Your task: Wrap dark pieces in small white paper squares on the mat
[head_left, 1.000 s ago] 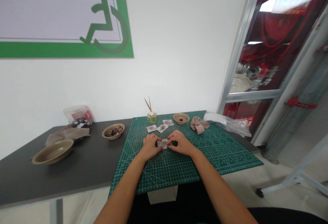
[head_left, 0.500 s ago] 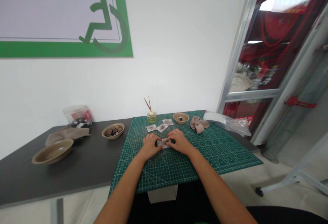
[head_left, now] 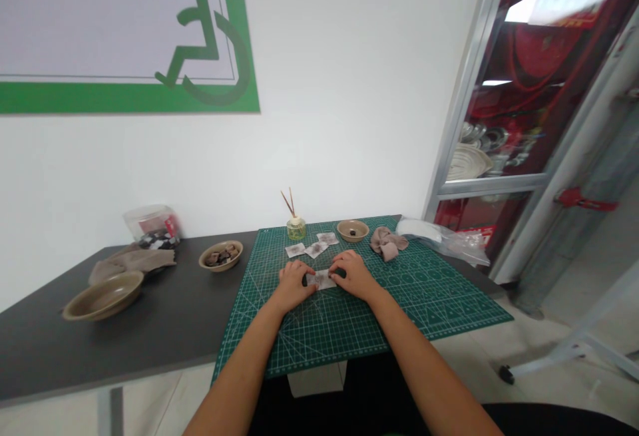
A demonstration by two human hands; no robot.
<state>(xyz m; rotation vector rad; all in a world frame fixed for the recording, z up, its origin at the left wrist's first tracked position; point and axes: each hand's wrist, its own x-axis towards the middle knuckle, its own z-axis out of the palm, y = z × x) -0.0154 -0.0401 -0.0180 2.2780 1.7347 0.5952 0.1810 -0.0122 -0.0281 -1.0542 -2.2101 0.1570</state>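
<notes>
A small whitish packet with grey marking [head_left: 322, 279] lies flat on the green cutting mat [head_left: 319, 329] in front of me. My left hand [head_left: 295, 284] pinches its left end between thumb and fingers. At the opposite end, my right hand [head_left: 353, 276] has curled fingers and thumb closed on the edge. Whether a small object is also under the right fingertips, I cannot tell. Just beyond my hands lie three similar pieces, among them a middle packet [head_left: 316, 249], with dark grey patches on them.
At the mat's back stand a reed diffuser [head_left: 296, 228] and a bowl with a dark piece [head_left: 352, 239]. A crumpled brown cloth [head_left: 388, 244] and a plastic bag [head_left: 444, 236] lie right. Leftward are a bowl of brown chunks [head_left: 221, 266], another bowl [head_left: 104, 309] and a clear jar [head_left: 152, 223].
My right hand has shifted slightly to the right, away from the left hand. More of the packet's surface shows between them now. The left hand stays in place.
</notes>
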